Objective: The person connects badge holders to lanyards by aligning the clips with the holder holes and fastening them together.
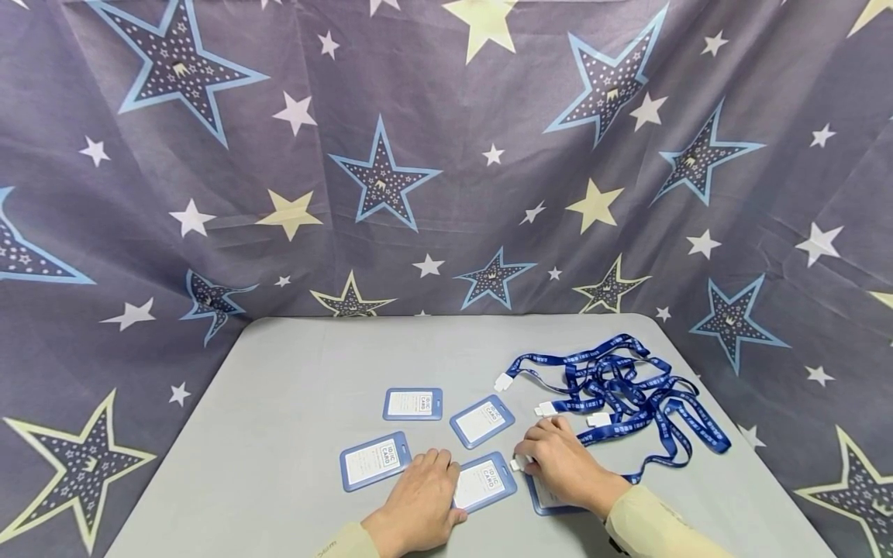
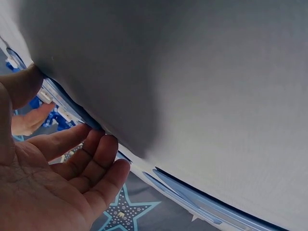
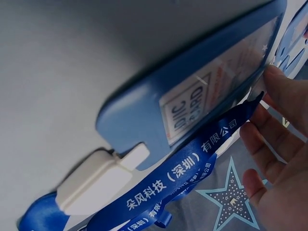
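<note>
Grey table: left hand grips badge, right hand pinches clip.

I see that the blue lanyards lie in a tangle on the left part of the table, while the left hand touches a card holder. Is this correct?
Not quite: the blue lanyards lie in a tangle on the right part of the table, as the head view shows. The left hand does touch a card holder.
</note>
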Motion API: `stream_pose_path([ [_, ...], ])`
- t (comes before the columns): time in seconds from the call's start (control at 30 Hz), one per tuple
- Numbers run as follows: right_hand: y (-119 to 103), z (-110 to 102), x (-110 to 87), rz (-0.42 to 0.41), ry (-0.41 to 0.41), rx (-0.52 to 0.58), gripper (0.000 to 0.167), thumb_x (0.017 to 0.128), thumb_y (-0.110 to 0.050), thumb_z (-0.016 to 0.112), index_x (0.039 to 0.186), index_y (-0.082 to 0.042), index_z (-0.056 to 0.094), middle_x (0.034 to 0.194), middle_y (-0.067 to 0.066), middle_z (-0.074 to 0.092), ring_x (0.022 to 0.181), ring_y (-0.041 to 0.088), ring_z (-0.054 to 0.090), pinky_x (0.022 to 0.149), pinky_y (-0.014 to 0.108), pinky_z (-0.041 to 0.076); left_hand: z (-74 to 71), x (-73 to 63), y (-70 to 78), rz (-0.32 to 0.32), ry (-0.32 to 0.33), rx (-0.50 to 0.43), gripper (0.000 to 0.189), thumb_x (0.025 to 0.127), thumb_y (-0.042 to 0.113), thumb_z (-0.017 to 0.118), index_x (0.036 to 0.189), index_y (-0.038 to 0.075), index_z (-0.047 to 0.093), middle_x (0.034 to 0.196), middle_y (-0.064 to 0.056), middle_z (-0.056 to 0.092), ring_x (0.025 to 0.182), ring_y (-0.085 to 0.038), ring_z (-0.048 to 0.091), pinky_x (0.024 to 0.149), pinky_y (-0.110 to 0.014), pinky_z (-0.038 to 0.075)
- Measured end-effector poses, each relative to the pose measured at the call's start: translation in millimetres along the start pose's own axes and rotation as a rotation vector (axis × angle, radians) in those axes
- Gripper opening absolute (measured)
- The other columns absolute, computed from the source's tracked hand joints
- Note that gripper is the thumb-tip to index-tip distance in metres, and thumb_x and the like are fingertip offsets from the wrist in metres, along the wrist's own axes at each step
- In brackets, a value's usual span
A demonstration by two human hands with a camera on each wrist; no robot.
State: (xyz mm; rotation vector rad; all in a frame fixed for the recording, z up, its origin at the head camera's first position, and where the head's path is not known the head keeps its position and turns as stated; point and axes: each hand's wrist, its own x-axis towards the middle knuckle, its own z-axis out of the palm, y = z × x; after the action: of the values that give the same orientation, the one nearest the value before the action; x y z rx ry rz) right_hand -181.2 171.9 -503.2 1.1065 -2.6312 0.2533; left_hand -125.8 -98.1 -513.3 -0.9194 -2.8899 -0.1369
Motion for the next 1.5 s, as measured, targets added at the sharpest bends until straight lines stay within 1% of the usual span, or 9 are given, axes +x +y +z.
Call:
stream_pose_path([
  [0.3,-0.9,0.3,1.1,-0.004,0.001,-0.002,0.024,0.072,-0.012,0.089,0.092,-0.019,0.076,0.089,-0.008,0.068,0.092,0.015,0.057,0.083,0.038,0.038,0.1,-0.2,-0.2,0.004,0.007,0.004,0.058,0.085,0.049,0.077,0.115,0.0,0.068,0.092,0.001,0.051,0.084,-0.014,0.044,0.078,-0.031,0.045],
  [0.8,-2.8,4.3,1.5,-0.024,0.03,0.006,0.025,0.07,-0.012,0.089,0.089,-0.02,0.076,0.087,-0.01,0.066,0.088,0.013,0.055,0.081,0.036,0.037,1.0,-0.1,-0.2,0.004,0.011,0.001,0.059,0.086,0.049,0.077,0.117,0.0,0.068,0.092,0.001,0.051,0.085,-0.014,0.043,0.079,-0.031,0.045],
  [1.17,-4.5,4.5,0.5,-0.025,0.014,0.012,0.026,0.07,-0.012,0.089,0.091,-0.02,0.076,0.088,-0.009,0.066,0.088,0.012,0.054,0.08,0.035,0.036,-0.3,-0.8,1.0,-0.003,0.003,0.0,0.06,0.086,0.048,0.077,0.118,-0.001,0.067,0.094,0.0,0.052,0.086,-0.014,0.044,0.081,-0.032,0.045],
  [1.5,-6.2,4.8,0.8,-0.036,0.007,0.017,0.025,0.071,-0.012,0.088,0.092,-0.018,0.076,0.088,-0.008,0.067,0.088,0.013,0.054,0.082,0.035,0.038,1.5,-0.9,0.9,-0.004,-0.001,-0.001,0.061,0.086,0.049,0.077,0.12,-0.001,0.067,0.094,0.0,0.052,0.086,-0.014,0.043,0.081,-0.031,0.045],
])
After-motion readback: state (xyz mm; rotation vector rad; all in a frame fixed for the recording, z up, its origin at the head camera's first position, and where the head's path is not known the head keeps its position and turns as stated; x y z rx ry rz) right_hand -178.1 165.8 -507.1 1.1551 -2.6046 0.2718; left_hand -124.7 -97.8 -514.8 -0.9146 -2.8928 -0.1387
